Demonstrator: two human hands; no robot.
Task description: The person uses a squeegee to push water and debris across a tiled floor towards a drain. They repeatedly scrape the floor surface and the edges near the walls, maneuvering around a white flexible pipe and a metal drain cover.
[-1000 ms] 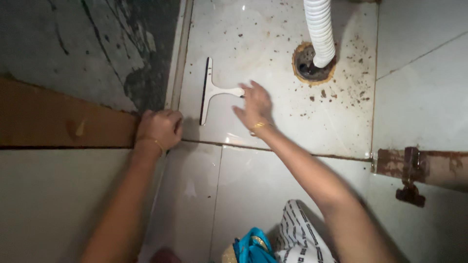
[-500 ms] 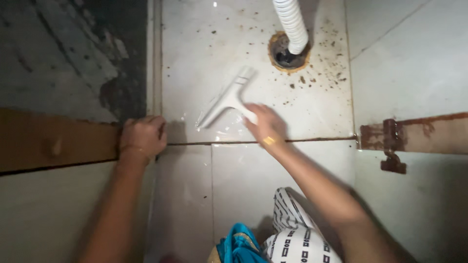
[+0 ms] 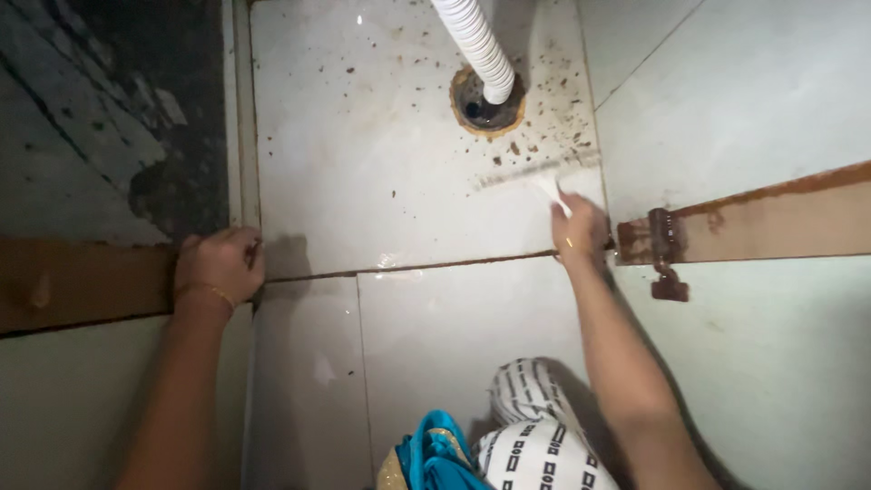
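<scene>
Nearest the camera, bright blue and black-and-white patterned cloth (image 3: 494, 445) bunches at the bottom of the view. The right hand (image 3: 581, 227) reaches out along a straight forearm, fingers clenched round the handle of the white plastic T-shaped squeegee (image 3: 544, 177), whose blade lies blurred across the wet, glossy white floor tile (image 3: 363, 163) just below the drain. To do this well, I'd say keep the blade flat and pressed evenly, so water and brown grit go toward the hole and don't slip under. The left hand (image 3: 220, 265) is curled shut, gripping the edge of the brown wooden door frame (image 3: 82, 281) for support, wrist bent. Farther off, the white corrugated plastic hose (image 3: 476, 41) drops into the rusty round floor drain (image 3: 485, 107), specks scattered around.
</scene>
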